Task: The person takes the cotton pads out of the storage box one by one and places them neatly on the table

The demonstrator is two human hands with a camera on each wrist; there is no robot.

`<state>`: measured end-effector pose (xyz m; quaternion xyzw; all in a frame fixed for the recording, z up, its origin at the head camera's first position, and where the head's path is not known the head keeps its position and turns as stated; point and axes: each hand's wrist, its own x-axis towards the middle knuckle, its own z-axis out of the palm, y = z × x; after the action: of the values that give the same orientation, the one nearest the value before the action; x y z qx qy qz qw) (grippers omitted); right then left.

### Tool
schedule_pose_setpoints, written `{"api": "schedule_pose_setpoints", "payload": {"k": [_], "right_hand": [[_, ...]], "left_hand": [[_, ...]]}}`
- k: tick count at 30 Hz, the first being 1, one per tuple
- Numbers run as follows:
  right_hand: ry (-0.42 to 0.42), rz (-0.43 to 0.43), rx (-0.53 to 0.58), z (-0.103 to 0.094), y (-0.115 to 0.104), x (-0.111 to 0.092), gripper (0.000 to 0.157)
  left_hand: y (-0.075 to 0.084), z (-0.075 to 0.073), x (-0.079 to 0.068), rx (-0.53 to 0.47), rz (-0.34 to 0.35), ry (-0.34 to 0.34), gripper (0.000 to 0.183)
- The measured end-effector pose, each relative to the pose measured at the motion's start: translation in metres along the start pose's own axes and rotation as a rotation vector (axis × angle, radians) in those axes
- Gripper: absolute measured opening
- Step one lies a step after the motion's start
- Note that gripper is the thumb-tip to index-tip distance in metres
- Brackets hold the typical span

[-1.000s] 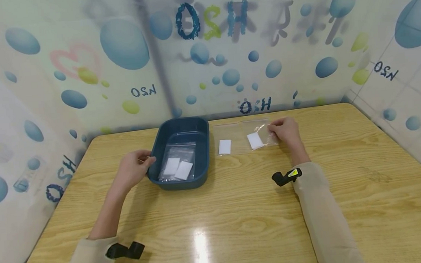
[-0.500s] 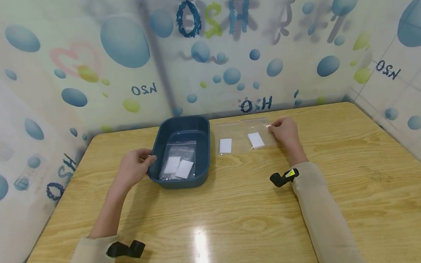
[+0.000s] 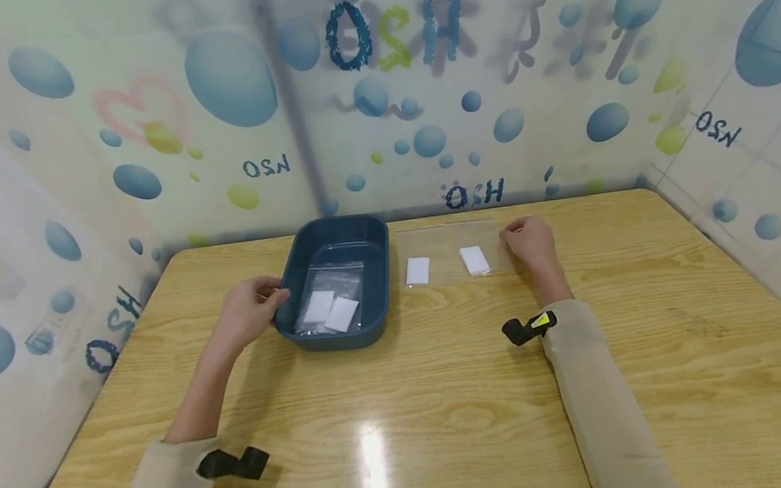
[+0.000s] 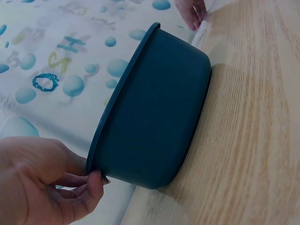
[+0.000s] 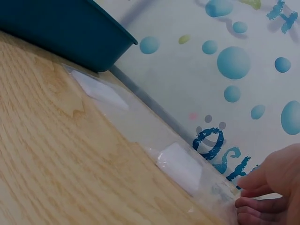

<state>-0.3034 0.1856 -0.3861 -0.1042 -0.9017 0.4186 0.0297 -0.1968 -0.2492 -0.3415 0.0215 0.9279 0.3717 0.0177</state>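
Observation:
My left hand [image 3: 254,308] pinches the left rim of a dark blue plastic tub [image 3: 343,341]; in the left wrist view the thumb and fingers [image 4: 95,187] close on that rim. Inside the tub lie clear zip bags [image 3: 341,278] with white squares in them. To the tub's right, two clear plastic bags lie flat side by side, one with a white square [image 3: 417,271] and the other with a second white square [image 3: 475,261]. My right hand [image 3: 533,247] pinches the outer edge of the right-hand bag [image 5: 213,192], its fingers curled at the corner.
The wooden table [image 3: 443,407] ends at a wall [image 3: 427,181] printed with blue bubbles, right behind the tub and bags. Side walls stand at left and right. Black wrist cameras sit on both beige sleeves [image 3: 605,395].
The right-hand bag has settled flatter and its white square has straightened a little. My right hand barely shifts at the bag's edge; the left hand and tub stay in place.

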Motion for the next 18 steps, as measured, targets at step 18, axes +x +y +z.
{"api": "schedule_pose_setpoints", "payload": {"k": [18], "right_hand": [[0.015,-0.072,0.093,-0.011,-0.021,-0.002,0.042]], "left_hand": [[0.000,0.000,0.000,-0.013,-0.008,-0.004,0.043]]}}
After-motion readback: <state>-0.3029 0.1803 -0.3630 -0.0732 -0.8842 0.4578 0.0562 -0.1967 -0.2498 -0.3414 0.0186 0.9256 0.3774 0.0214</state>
